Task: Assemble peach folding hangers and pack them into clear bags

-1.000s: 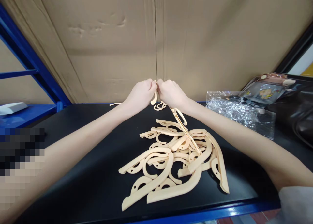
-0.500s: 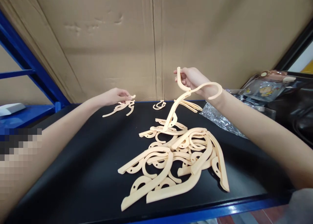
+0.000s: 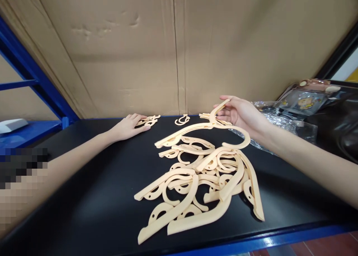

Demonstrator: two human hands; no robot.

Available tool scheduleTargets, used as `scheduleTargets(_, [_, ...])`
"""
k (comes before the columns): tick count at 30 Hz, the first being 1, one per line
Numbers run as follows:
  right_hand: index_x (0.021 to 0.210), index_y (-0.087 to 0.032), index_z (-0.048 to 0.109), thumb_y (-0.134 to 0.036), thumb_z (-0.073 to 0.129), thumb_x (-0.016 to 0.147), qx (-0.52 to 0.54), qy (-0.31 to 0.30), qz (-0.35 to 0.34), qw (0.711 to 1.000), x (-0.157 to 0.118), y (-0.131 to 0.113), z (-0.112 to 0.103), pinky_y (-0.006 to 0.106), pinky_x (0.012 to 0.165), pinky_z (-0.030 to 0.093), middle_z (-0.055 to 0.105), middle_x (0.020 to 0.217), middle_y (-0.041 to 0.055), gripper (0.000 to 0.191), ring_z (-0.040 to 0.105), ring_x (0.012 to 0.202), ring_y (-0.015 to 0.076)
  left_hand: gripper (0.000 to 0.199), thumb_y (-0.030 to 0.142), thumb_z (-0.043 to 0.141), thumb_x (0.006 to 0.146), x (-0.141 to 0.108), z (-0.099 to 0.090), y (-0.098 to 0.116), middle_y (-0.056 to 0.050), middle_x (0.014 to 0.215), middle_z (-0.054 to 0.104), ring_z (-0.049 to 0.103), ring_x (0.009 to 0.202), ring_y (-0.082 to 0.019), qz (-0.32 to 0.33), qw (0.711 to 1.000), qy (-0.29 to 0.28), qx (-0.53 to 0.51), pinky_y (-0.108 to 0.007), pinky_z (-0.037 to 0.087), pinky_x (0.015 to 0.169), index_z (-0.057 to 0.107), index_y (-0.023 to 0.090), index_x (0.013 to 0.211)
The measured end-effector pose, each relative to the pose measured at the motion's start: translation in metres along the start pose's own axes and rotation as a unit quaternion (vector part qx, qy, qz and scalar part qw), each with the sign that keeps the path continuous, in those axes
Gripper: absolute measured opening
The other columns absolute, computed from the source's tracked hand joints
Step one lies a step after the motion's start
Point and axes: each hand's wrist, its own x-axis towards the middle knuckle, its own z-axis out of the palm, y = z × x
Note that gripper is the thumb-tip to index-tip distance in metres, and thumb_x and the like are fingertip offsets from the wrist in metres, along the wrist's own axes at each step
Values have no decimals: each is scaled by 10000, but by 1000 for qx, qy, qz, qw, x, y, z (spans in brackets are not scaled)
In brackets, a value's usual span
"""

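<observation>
In my right hand [image 3: 235, 112] is a cream folding clothes hanger [image 3: 184, 129], pinched by one arm. The hanger's other arm reaches left above the pile, and its curved hook [image 3: 246, 138] hangs toward me. My left hand [image 3: 130, 127] lies at the back left with its thumb stretched out, resting on or against a few thin cream curved pieces [image 3: 151, 120]; its fingertips are partly hidden. Between me and my hands is a heap of similar folding hangers [image 3: 184, 200], overlapping one another.
A loose cream hook piece [image 3: 182, 119] and slim cream strips [image 3: 205, 116] lie along the back of the black tabletop [image 3: 92, 196]. Clear plastic wrapping [image 3: 279, 123] and a transparent bag [image 3: 307, 99] are at the right. Cardboard [image 3: 125, 62] stands behind; a blue frame [image 3: 47, 88] rises at left.
My right hand has lowered and moved slightly right, turning the hanger so its arm lies nearly level. My left hand has come down and flattened over the thin pieces.
</observation>
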Motion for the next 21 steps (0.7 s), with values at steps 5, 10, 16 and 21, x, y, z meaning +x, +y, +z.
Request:
scheduleTargets(5, [1002, -189, 465, -43, 399, 843, -4, -2, 0, 1000, -12, 10, -8, 232, 604, 594, 695, 781, 38, 226, 621, 558, 99, 685, 619, 318, 904, 1, 4, -5, -155, 1292, 534, 449, 1202, -301, 46, 999, 18, -23, -390, 331, 1040, 459, 122, 1354])
scheduleTargets(10, [975, -197, 478, -51, 412, 845, -6, -25, 13, 1000, -17, 17, -8, 244, 608, 599, 704, 791, 34, 207, 624, 566, 105, 665, 596, 363, 908, 6, 5, -1, -114, 1457, 409, 363, 1310, -307, 67, 997, 15, -41, -415, 261, 1097, 381, 202, 1443])
scheduleTargets(16, [895, -201, 487, -56, 435, 854, 16, -34, 19, 999, -25, 18, -6, 220, 608, 597, 704, 758, 18, 159, 644, 577, 93, 527, 521, 400, 848, 9, 1, 6, -125, 1161, 609, 517, 1122, -300, 63, 995, 38, -60, -458, 312, 1056, 607, 175, 1189])
scheduleTargets(21, [829, -200, 479, -75, 459, 844, 17, -65, 6, 998, -30, 21, -5, 232, 674, 592, 733, 836, 33, 128, 680, 654, 98, 605, 496, 333, 860, 6, -16, 47, -124, 1419, 459, 351, 1336, -303, 44, 985, 118, -113, -489, 135, 1150, 476, 166, 1347])
